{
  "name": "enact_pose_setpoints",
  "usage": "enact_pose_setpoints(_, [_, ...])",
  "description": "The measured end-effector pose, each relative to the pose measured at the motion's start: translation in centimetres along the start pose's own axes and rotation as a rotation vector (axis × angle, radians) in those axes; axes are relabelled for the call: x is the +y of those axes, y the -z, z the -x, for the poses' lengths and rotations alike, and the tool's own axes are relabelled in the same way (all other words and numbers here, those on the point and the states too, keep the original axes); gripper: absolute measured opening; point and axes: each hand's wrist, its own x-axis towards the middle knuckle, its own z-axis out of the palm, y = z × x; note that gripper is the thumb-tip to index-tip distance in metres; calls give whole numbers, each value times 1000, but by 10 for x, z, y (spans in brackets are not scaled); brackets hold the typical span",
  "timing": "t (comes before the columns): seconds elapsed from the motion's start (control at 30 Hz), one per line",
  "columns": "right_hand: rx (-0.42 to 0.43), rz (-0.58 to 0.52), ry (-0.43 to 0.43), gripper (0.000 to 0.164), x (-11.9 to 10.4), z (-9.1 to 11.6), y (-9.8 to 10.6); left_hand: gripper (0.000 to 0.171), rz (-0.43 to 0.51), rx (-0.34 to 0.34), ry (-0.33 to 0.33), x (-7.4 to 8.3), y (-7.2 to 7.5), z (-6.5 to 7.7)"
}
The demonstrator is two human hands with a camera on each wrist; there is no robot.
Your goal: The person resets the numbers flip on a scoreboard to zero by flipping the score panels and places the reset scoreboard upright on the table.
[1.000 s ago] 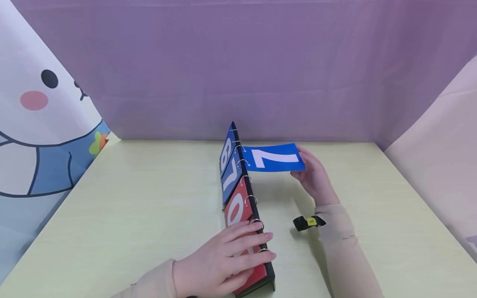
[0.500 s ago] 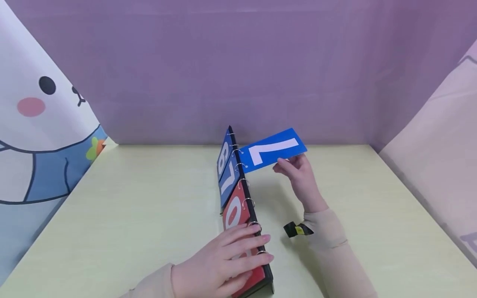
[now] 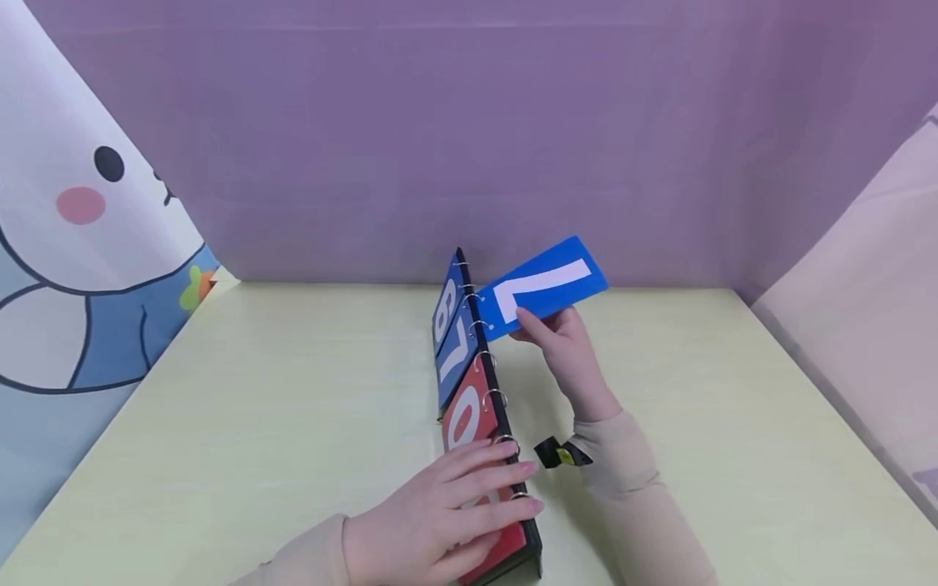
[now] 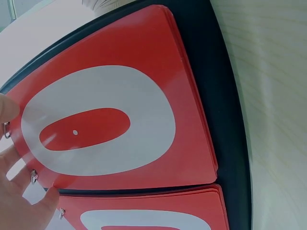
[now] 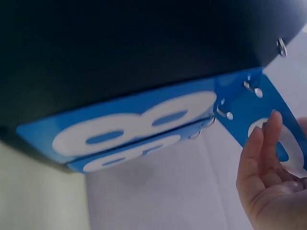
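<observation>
A black flip scoreboard (image 3: 532,556) stands tent-like on the table, blue number cards at its far end and red ones nearer. My right hand (image 3: 567,354) pinches a blue number card (image 3: 557,297), thumb on the side showing a 7, fingers behind. That card hangs on metal rings and is lifted out to the right. My left hand (image 3: 440,513) rests across the near red cards, its spread fingers reaching over the ringed top edge. In the left wrist view, a red card (image 4: 144,43) reads 0. In the right wrist view, a blue card (image 5: 139,122) with an 8 hangs behind the board.
The pale wooden table (image 3: 315,391) extends on both sides of the scoreboard. A purple cloth backdrop (image 3: 469,138) rises behind it, and a cartoon-printed cloth (image 3: 110,342) hangs at the left. A black strap (image 3: 560,452) sticks out at my right sleeve.
My right hand has slid left along the blue card, from its outer end towards the rings. The card's free end has tilted upward. My left hand has stayed on the red cards.
</observation>
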Motion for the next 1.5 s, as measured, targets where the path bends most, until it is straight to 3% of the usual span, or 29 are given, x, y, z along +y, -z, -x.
enact_pose_setpoints(0.13, [-50,6,51,55,-1,-2,-7,50,-8,20,-15,-1,-1,-1])
enact_pose_setpoints(0.23, [-78,71,98,53,-3,-2,-11,48,-15,37,-28,-1,-2,-1])
enact_pose_setpoints(0.43, [-50,271,208,32,-2,-2,-18,43,-73,102,-95,-4,-5,-3])
enact_pose_setpoints(0.57, [-29,322,277,23,-1,-3,-21,42,-107,126,-127,-6,-5,-4])
enact_pose_setpoints(0.8, [-1,379,434,13,1,-5,-24,44,-71,84,-90,-4,-5,-4])
enact_pose_setpoints(0.97, [-47,424,531,11,1,-10,-25,44,-65,77,-79,-3,-4,-3])
enact_pose_setpoints(1.17, [-167,503,538,12,-3,-13,-23,45,-38,54,-50,-1,-3,-2])
enact_pose_setpoints(1.5, [-347,606,519,18,-7,-16,-20,44,-46,70,-74,-1,-3,-1])
